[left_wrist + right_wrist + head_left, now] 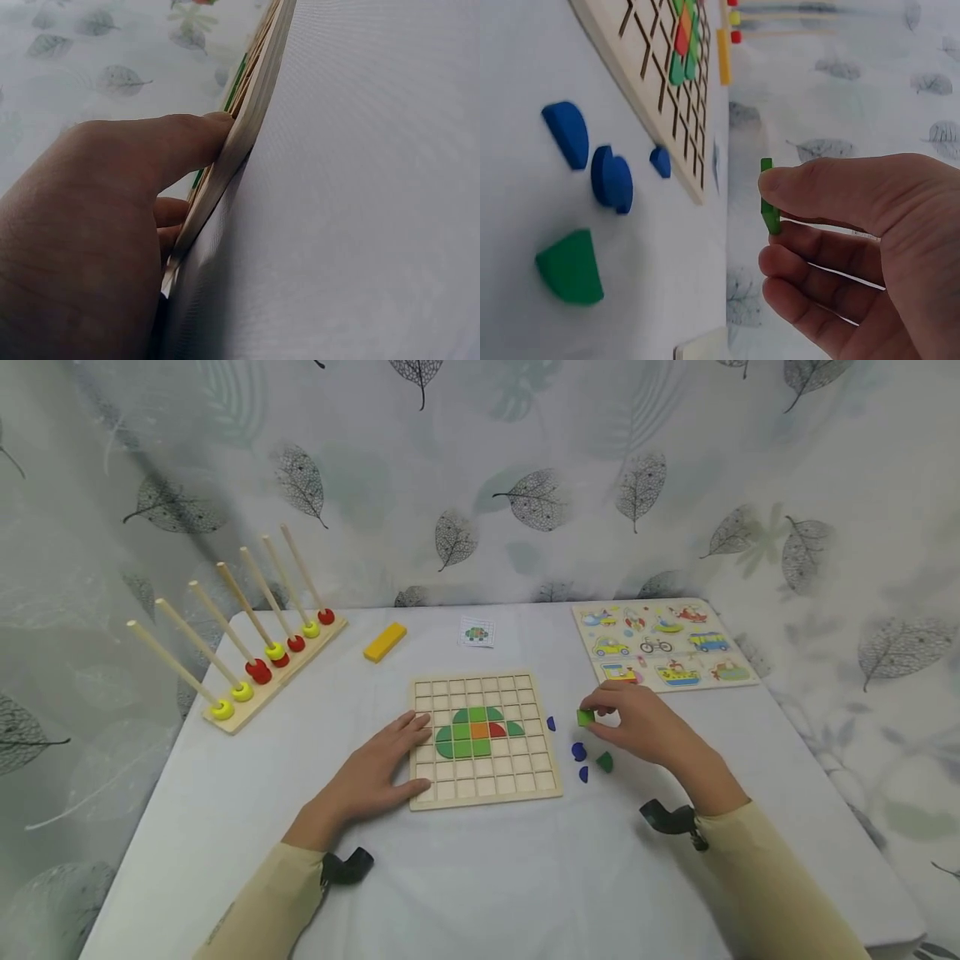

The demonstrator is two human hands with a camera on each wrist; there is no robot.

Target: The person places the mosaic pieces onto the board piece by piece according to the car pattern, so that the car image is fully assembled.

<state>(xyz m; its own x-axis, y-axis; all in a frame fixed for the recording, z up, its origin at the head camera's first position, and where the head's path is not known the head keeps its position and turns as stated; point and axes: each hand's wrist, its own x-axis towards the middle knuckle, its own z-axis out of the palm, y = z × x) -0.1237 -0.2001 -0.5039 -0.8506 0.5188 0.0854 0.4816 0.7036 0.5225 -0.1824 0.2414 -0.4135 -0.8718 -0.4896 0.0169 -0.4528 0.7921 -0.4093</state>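
Observation:
My right hand (641, 725) pinches a light green square tile (585, 717) between thumb and fingertips, raised above the table to the right of the grid board. In the right wrist view the tile (770, 216) shows nearly edge-on. My left hand (375, 770) rests spread along the left edge of the wooden grid board (517, 783). The left wrist view shows its thumb (191, 139) touching the board's rim. Green tiles (462, 732), an orange tile (479, 730) and a red tile (497, 730) lie in the grid. Beside the board lie several blue pieces (579, 752) and a dark green quarter-round piece (604, 762).
A bead stacker with upright wooden rods (300, 664) stands at the back left. A yellow block (386, 642) and a small pattern card (477, 632) lie behind the board. At the back right is a picture puzzle board (660, 643). A leaf-print curtain (540, 497) hangs behind.

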